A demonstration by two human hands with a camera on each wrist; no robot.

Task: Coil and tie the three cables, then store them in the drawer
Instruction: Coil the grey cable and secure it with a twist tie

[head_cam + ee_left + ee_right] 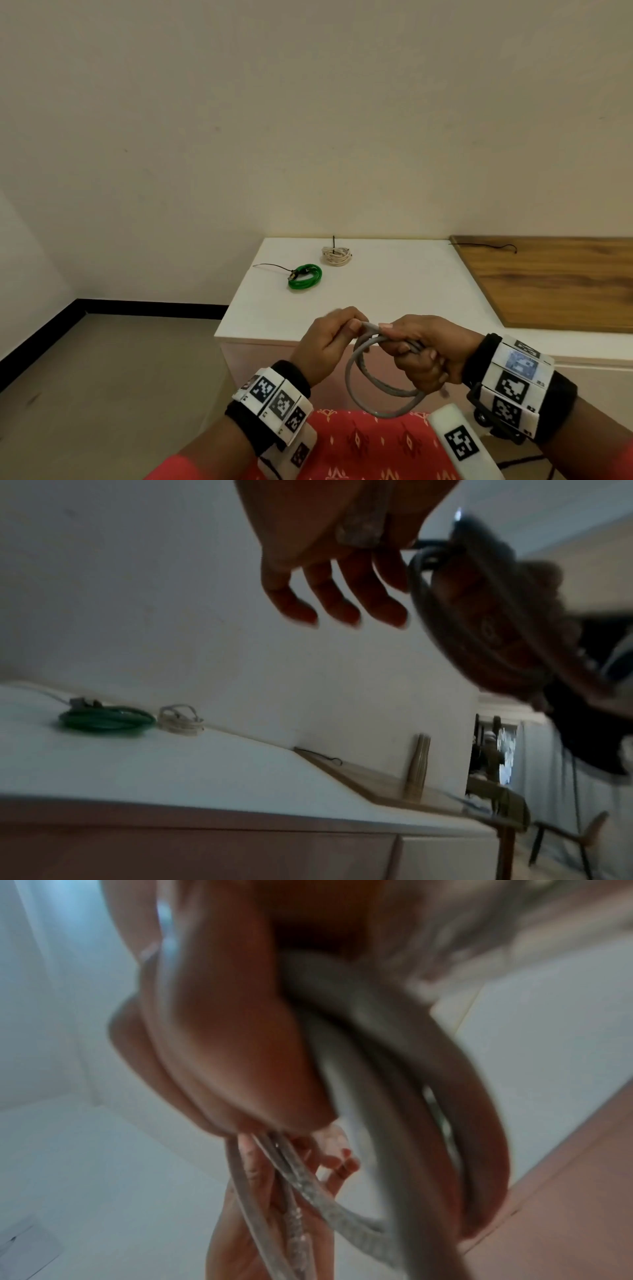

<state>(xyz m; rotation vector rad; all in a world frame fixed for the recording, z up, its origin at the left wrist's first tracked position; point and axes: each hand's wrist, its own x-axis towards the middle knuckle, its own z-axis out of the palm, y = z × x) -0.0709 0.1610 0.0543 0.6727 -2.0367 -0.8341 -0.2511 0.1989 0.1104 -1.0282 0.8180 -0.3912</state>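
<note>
Place: a plain indoor room — looks like a home or a bare staged room, hard to say which.
Walls: cream-painted wall point(308, 120), unadorned, with a black skirting strip point(147, 307) along the grey floor point(113, 370).
Furniture: a low white cabinet point(394, 294) against the wall, a wooden board point(561, 284) lying on top at its right.
Beyond: the left wrist view catches a dim doorway point(493, 753) and dark chair legs point(555, 842) — too blurred to read more.
</note>
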